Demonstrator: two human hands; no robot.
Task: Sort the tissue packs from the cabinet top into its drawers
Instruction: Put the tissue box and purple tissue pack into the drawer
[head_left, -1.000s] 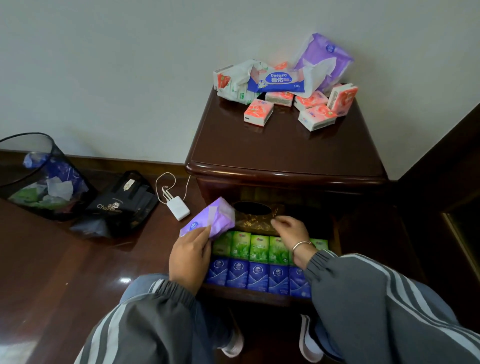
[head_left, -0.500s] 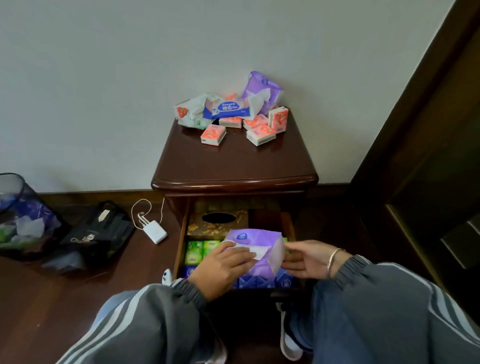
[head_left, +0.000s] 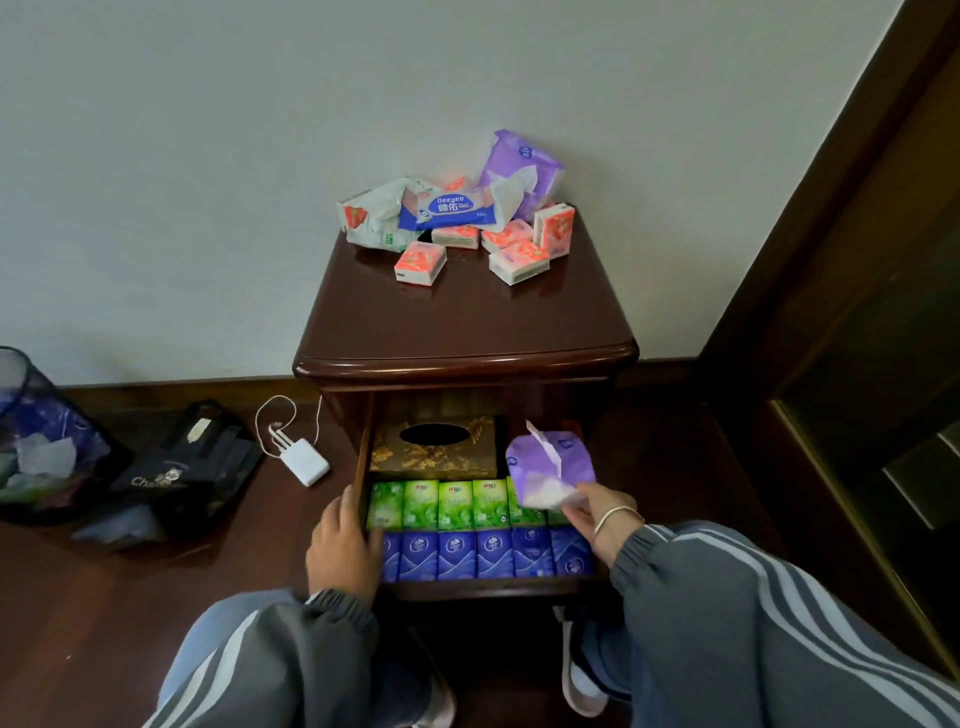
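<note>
My left hand (head_left: 344, 552) rests curled on the drawer (head_left: 483, 590) front's left corner, holding nothing. Right hand (head_left: 602, 519) pinches the purple tissue pack (head_left: 549, 465) over the back-right gap beside the gold tissue box (head_left: 434, 448). Lower it flat, clear of the green row (head_left: 447, 503).
</note>
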